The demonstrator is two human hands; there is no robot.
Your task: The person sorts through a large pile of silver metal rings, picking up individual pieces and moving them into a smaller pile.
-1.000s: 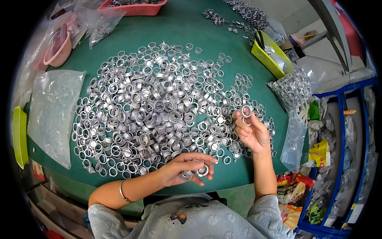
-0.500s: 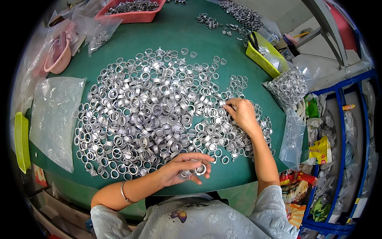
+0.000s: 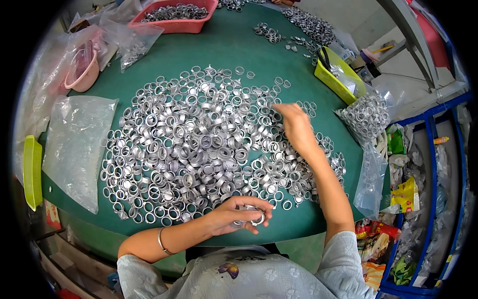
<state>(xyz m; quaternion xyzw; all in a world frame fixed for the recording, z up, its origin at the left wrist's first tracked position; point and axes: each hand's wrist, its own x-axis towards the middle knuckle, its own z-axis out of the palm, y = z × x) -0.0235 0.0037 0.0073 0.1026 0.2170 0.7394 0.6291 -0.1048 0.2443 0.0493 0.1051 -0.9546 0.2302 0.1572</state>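
A broad heap of silver metal rings covers the middle of the green table. My left hand is curled, palm up, at the table's near edge and holds a few metal rings; one ring shows between the fingers. Over the right part of the heap is my right hand, back upward. Its fingers point far left, are blurred and partly hidden, so whether they grip a ring cannot be seen.
A flat clear plastic bag lies left of the heap. Red tray, pink basin and yellow-green basket stand around it. A ring-filled bag sits at right, beside blue shelving. Another person's hand shows at the far edge.
My right hand has moved slightly farther away over the heap and is now blurred. The left hand still holds its rings. The whole view has shifted a little.
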